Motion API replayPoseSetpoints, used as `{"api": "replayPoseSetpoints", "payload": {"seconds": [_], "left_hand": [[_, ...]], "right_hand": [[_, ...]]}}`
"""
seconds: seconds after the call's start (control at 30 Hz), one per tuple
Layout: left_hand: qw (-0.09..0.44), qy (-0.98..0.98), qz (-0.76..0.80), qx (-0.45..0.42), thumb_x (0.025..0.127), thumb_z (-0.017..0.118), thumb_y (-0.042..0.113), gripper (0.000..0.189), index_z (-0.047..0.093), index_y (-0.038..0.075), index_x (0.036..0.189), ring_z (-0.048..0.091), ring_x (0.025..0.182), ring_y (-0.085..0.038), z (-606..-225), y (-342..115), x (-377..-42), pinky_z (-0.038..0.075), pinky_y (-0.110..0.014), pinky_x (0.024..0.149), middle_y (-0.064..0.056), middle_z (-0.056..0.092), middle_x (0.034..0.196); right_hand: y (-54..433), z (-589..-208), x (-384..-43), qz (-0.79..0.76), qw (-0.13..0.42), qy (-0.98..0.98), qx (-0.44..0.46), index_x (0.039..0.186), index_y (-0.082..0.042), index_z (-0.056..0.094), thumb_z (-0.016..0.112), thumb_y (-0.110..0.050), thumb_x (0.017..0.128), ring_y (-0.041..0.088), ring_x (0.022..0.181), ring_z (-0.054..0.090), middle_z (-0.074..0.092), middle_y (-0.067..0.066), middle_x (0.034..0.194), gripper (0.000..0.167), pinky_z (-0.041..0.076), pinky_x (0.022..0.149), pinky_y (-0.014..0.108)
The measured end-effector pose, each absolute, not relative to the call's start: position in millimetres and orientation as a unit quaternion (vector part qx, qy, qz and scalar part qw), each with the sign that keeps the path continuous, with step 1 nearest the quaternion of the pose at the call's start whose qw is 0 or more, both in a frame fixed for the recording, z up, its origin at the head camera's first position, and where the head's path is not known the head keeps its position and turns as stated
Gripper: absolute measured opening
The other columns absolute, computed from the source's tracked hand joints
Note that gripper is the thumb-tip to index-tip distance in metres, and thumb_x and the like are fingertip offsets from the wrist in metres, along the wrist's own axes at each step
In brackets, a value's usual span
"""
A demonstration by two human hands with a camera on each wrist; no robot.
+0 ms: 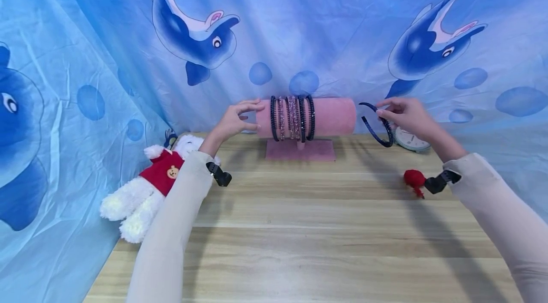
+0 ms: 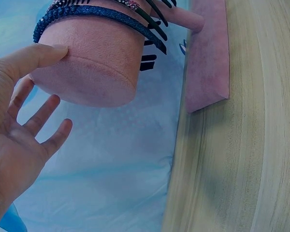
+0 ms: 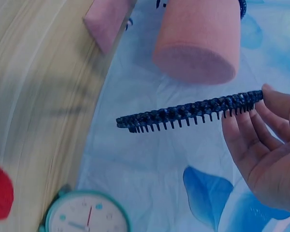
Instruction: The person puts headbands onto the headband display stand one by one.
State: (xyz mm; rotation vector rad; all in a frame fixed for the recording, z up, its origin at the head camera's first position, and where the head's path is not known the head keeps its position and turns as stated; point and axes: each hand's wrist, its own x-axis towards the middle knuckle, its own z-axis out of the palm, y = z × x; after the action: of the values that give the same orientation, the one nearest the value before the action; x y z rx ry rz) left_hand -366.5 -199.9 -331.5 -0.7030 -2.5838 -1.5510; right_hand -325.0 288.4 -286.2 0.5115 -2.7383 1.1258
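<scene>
A pink padded headband display stand (image 1: 336, 116) has several headbands (image 1: 311, 117) side by side round its roll, dark blue ones and sparkly pinkish ones with comb teeth. My left hand (image 1: 232, 121) holds the roll's left end between thumb and forefinger. The thumb presses the roll in the left wrist view, while the forefinger is partly hidden and the other fingers spread loosely off it. Off the roll's right end, my right hand (image 1: 404, 113) pinches one end of a dark blue toothed headband (image 3: 183, 112), held in the air apart from the roll.
A round clock (image 1: 411, 140) with a green rim lies behind the right hand. Nearer stands a red fuzzy object (image 1: 414, 178). A white plush bear (image 1: 141, 193) in a red top lies by the left arm. Dolphin-print curtain (image 1: 274, 22) hangs behind the wooden table (image 1: 299, 236).
</scene>
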Motion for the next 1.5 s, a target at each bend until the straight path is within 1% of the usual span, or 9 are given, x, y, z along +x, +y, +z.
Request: {"api": "replayPoseSetpoints", "payload": {"seconds": [0.27, 0.5, 0.73, 0.9, 0.97, 1.13, 1.23, 1.4, 1.5], "left_hand": [[0.018, -0.831, -0.507, -0.228, 0.08, 0.083, 0.002, 0.065, 0.059, 0.008, 0.141, 0.03, 0.153, -0.026, -328.9, -198.2, -368.2, 0.031, -0.058, 0.123, -0.001, 0.038, 0.165], [0.025, -0.833, -0.502, -0.233, 0.08, 0.083, 0.002, 0.063, 0.061, 0.01, 0.139, 0.033, 0.152, -0.024, -331.4, -198.7, -369.9, 0.034, -0.057, 0.122, 0.0, 0.042, 0.163], [0.032, -0.829, -0.504, -0.241, 0.08, 0.083, 0.003, 0.061, 0.063, 0.011, 0.138, 0.035, 0.151, -0.023, -331.0, -197.7, -368.1, 0.034, -0.058, 0.121, 0.0, 0.044, 0.161], [0.032, -0.827, -0.508, -0.239, 0.08, 0.083, 0.003, 0.062, 0.063, 0.011, 0.138, 0.035, 0.151, -0.023, -335.0, -199.6, -371.9, 0.034, -0.058, 0.121, 0.002, 0.044, 0.161], [0.031, -0.827, -0.51, -0.237, 0.08, 0.083, 0.003, 0.062, 0.063, 0.01, 0.138, 0.034, 0.151, -0.023, -335.0, -199.4, -371.6, 0.034, -0.058, 0.122, 0.001, 0.043, 0.162], [0.022, -0.825, -0.515, -0.231, 0.08, 0.081, -0.001, 0.063, 0.06, 0.005, 0.139, 0.031, 0.153, -0.027, -328.3, -195.9, -363.8, 0.032, -0.058, 0.123, -0.006, 0.04, 0.163], [0.016, -0.826, -0.514, -0.231, 0.08, 0.08, -0.003, 0.063, 0.059, 0.002, 0.139, 0.031, 0.153, -0.029, -320.8, -193.7, -355.2, 0.033, -0.056, 0.123, -0.009, 0.039, 0.163], [0.014, -0.832, -0.506, -0.228, 0.081, 0.079, -0.003, 0.062, 0.059, 0.003, 0.14, 0.032, 0.153, -0.03, -313.5, -192.5, -345.7, 0.033, -0.057, 0.122, -0.009, 0.039, 0.163], [0.013, -0.833, -0.505, -0.227, 0.082, 0.079, -0.003, 0.062, 0.058, 0.003, 0.14, 0.031, 0.153, -0.03, -312.7, -191.8, -343.8, 0.032, -0.058, 0.122, -0.01, 0.039, 0.163]], "right_hand": [[265.4, -289.5, -340.4, 0.415, 0.111, -0.889, 0.156, 0.127, -0.003, 0.068, 0.063, -0.031, 0.101, 0.003, 0.073, 0.066, 0.074, -0.009, 0.087, 0.039, 0.06, 0.061, 0.024], [246.0, -295.6, -350.4, 0.409, 0.137, -0.889, 0.156, 0.125, -0.002, 0.07, 0.064, -0.028, 0.101, 0.003, 0.067, 0.063, 0.073, -0.005, 0.085, 0.036, 0.061, 0.06, 0.026], [232.4, -302.1, -358.4, 0.414, 0.148, -0.885, 0.157, 0.125, 0.0, 0.069, 0.064, -0.024, 0.101, 0.008, 0.065, 0.061, 0.072, 0.011, 0.085, 0.035, 0.06, 0.058, 0.026], [230.3, -306.0, -361.1, 0.421, 0.151, -0.881, 0.155, 0.123, -0.002, 0.071, 0.065, -0.025, 0.1, 0.009, 0.064, 0.061, 0.071, 0.004, 0.081, 0.033, 0.061, 0.059, 0.03], [231.5, -307.0, -360.9, 0.424, 0.145, -0.88, 0.158, 0.124, -0.002, 0.07, 0.065, -0.025, 0.1, 0.008, 0.065, 0.062, 0.072, 0.006, 0.084, 0.033, 0.06, 0.059, 0.028], [237.5, -307.2, -357.5, 0.416, 0.105, -0.887, 0.174, 0.135, -0.003, 0.063, 0.064, -0.024, 0.101, 0.003, 0.073, 0.065, 0.071, 0.022, 0.104, 0.041, 0.061, 0.064, 0.024], [241.1, -306.2, -354.4, 0.399, 0.069, -0.896, 0.18, 0.145, -0.007, 0.055, 0.068, -0.023, 0.098, 0.002, 0.081, 0.064, 0.066, 0.023, 0.112, 0.051, 0.061, 0.069, 0.024], [244.5, -305.2, -351.0, 0.374, 0.019, -0.905, 0.202, 0.156, -0.013, 0.041, 0.075, -0.006, 0.09, 0.018, 0.098, 0.065, 0.063, 0.022, 0.119, 0.075, 0.058, 0.077, 0.021], [245.5, -306.1, -349.7, 0.37, -0.001, -0.903, 0.217, 0.16, -0.013, 0.033, 0.072, 0.005, 0.089, 0.031, 0.106, 0.064, 0.062, 0.025, 0.121, 0.083, 0.061, 0.085, 0.029]]}}
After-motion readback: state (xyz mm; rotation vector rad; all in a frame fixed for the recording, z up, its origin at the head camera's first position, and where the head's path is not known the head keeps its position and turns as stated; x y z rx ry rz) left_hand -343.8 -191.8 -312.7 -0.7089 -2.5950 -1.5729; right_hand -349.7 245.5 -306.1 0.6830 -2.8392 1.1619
